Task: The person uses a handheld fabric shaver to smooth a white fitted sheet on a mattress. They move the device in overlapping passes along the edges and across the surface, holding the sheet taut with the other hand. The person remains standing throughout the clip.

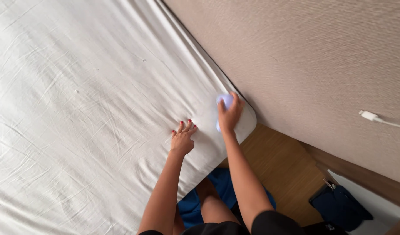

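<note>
A wide white wrinkled bed sheet (78, 109) covers the mattress and fills most of the view, its rounded corner (247, 124) pushed up close to a beige textured wall (317, 65). Below that corner runs a strip of light brown wooden floor (282, 169), with a dark blue bag (341, 206) lying beside a white cabinet edge (369, 196). A white charger plug with its cable (376, 118) hangs against the wall, well apart from the bed. A blue cloth (221, 182) shows under the person's knee at the mattress edge.

A small pale bluish-white object (225, 101), blurred and hard to identify, sits near the sheet's corner, just under the right hand (229, 114) and apart from the left hand (183, 138).

The right hand curls its fingers around that pale object, gripping it against the sheet. The left hand lies flat with its fingers spread slightly, palm pressing on the sheet, holding nothing.
</note>
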